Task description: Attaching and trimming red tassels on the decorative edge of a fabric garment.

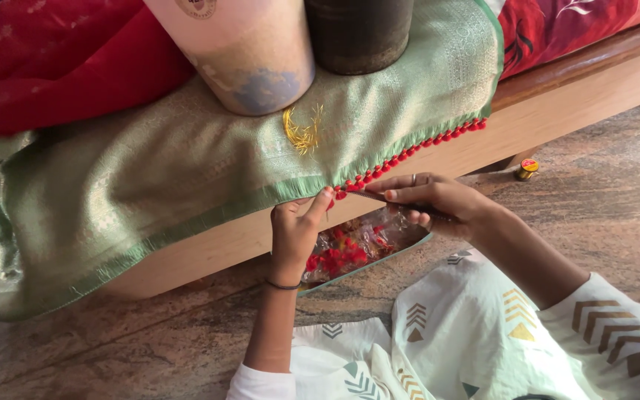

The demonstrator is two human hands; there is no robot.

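The left hand (pixel 296 230) reaches up from below and pinches the hem of a green brocade cloth (pixel 172 170) between thumb and fingers, right where a row of small red tassel beads (pixel 409 154) ends. The right hand (pixel 432 200) comes in from the side, fingers drawn together around a thin dark tool (a needle or hook, too slim to tell which) whose tip meets the hem just beside the left thumb. The beads run along the cloth's edge from that spot up to its far corner.

The cloth is draped over the wooden edge of a bed (pixel 557 96) and hangs down its side. A tuft of loose golden thread (pixel 303 133) lies on the cloth above the hands. Two cylindrical containers stand on the cloth, a pale one (pixel 238 52) and a dark one (pixel 358 33), touching or nearly so. Red fabric (pixel 53 67) lies bunched behind them.

Below the hands, a clear plastic bag of red beads (pixel 350 248) rests on the stone floor (pixel 601 215). A small thread spool (pixel 527 169) stands on the floor near the bed frame, well apart from the hands.
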